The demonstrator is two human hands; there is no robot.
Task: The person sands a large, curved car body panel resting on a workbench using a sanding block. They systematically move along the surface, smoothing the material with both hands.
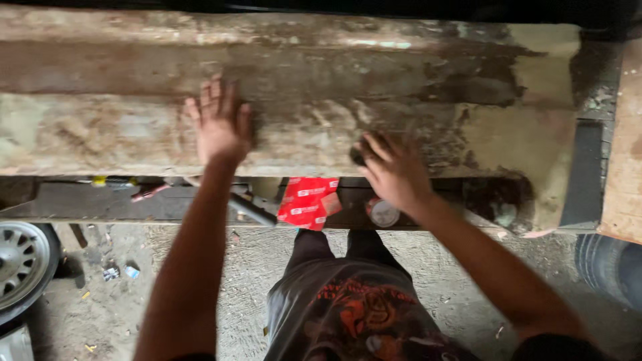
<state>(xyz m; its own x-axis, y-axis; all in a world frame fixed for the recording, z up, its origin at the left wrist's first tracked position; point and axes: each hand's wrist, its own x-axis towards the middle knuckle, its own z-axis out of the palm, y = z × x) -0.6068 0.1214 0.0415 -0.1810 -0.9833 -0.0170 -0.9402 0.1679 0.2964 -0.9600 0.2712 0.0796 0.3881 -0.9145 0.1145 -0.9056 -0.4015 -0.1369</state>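
Note:
A long, worn panel [134, 127] with patchy brown and pale filler lies across a low bench in front of me. My left hand [219, 124] rests flat on it, fingers spread, holding nothing. My right hand [394, 172] presses down near the panel's front edge, fingers curled over a small dark object [357, 156] that is mostly hidden and blurred. A darker stained patch [481, 73] spreads over the panel's right part.
Under the panel's front edge, a dark shelf [80, 204] carries a red packet [307, 202], a small round lid [384, 214] and a grey tool handle [253, 208]. A wheel rim [20, 261] stands at left, a tyre [612, 267] at right. A wooden board [625, 140] borders the right.

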